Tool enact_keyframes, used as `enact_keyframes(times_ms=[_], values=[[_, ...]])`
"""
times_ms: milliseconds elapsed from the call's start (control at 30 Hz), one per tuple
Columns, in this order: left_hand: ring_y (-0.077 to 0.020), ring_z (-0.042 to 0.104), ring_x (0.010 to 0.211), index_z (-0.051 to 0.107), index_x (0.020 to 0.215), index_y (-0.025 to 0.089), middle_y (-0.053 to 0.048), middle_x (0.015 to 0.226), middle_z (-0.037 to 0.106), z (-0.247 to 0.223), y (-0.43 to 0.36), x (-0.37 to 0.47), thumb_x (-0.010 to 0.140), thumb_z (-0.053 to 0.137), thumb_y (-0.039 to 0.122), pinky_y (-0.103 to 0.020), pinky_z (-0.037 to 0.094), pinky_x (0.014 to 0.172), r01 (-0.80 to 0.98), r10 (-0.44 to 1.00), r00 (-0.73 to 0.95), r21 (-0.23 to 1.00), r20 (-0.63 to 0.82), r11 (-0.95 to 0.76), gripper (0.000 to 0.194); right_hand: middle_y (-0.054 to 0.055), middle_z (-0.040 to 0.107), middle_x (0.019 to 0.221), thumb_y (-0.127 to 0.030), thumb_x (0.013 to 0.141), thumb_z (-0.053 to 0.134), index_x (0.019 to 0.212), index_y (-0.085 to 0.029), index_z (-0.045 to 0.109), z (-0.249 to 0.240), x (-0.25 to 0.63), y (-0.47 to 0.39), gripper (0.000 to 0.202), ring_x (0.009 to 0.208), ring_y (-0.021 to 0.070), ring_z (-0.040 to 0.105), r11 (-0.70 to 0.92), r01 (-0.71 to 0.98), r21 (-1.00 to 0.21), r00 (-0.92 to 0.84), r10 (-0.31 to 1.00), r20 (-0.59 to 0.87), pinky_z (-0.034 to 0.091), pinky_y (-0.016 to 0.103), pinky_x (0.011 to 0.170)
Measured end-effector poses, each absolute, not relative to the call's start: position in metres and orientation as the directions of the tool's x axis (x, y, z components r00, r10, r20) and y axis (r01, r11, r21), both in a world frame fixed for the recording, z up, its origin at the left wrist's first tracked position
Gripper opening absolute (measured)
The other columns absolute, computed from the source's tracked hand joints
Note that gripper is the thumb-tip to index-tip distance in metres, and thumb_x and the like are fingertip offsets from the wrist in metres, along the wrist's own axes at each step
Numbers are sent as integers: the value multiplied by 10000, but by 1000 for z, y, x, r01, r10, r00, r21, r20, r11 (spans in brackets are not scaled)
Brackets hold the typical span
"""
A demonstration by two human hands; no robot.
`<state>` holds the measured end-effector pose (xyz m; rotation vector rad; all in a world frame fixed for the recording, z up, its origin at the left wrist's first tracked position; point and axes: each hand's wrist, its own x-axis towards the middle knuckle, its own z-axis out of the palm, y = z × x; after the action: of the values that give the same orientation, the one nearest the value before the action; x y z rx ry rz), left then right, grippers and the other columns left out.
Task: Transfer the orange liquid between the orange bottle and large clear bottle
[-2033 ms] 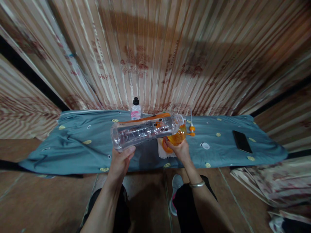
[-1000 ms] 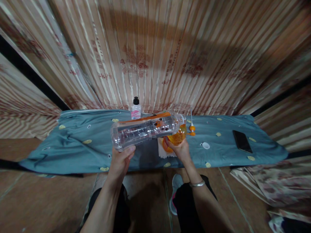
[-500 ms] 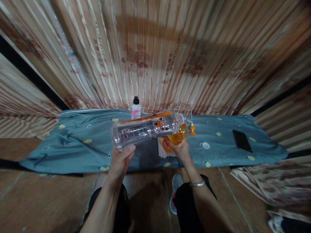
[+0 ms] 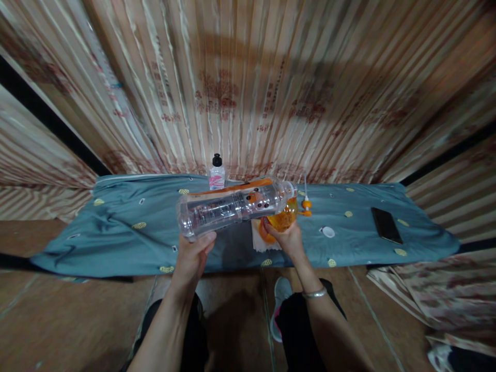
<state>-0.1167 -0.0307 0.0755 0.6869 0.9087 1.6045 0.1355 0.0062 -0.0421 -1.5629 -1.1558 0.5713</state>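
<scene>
My left hand point(image 4: 197, 254) is closed round the base end of a large clear plastic bottle point(image 4: 228, 206) with an orange label. The bottle lies nearly level in the air, its neck slightly higher and pointing right. Below that neck, my right hand point(image 4: 287, 236) grips an orange bottle point(image 4: 284, 214) that looks like a spray bottle body; its top is partly hidden by the clear one. Behind them on the cloth sits an orange and white pump head point(image 4: 306, 206) with a thin tube. I cannot make out whether liquid runs between the bottles.
A teal cloth point(image 4: 127, 232) with yellow prints covers the long narrow surface. A small bottle with a black cap point(image 4: 217, 173) stands at the back, against the striped curtain point(image 4: 248, 103). Toward the right lies a black phone point(image 4: 386, 226). Partly hidden below the bottles is a pale napkin-like piece point(image 4: 260, 243).
</scene>
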Motion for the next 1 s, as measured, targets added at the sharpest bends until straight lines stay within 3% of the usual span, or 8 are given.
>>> enact_keyframes(times_ms=[767,1000], values=[[-51,350,482,727,933,216,61,623,565,77,-31,-116,488,884,195,-159,267,420,-517,977,-213,850,-11,-103,472,109,837,1074,-488,618,932,1182,-217,652,-41,136,5,686,1031,311,808,4,397,-918,431,882,190,659,385,867],[-54,355,479,729,930,219,59,619,569,77,-31,-116,501,879,183,-164,254,415,-524,978,-210,845,-2,-111,455,116,829,1132,-467,622,937,1188,-223,648,-38,135,4,680,1050,316,805,14,383,-924,423,886,189,657,412,900]])
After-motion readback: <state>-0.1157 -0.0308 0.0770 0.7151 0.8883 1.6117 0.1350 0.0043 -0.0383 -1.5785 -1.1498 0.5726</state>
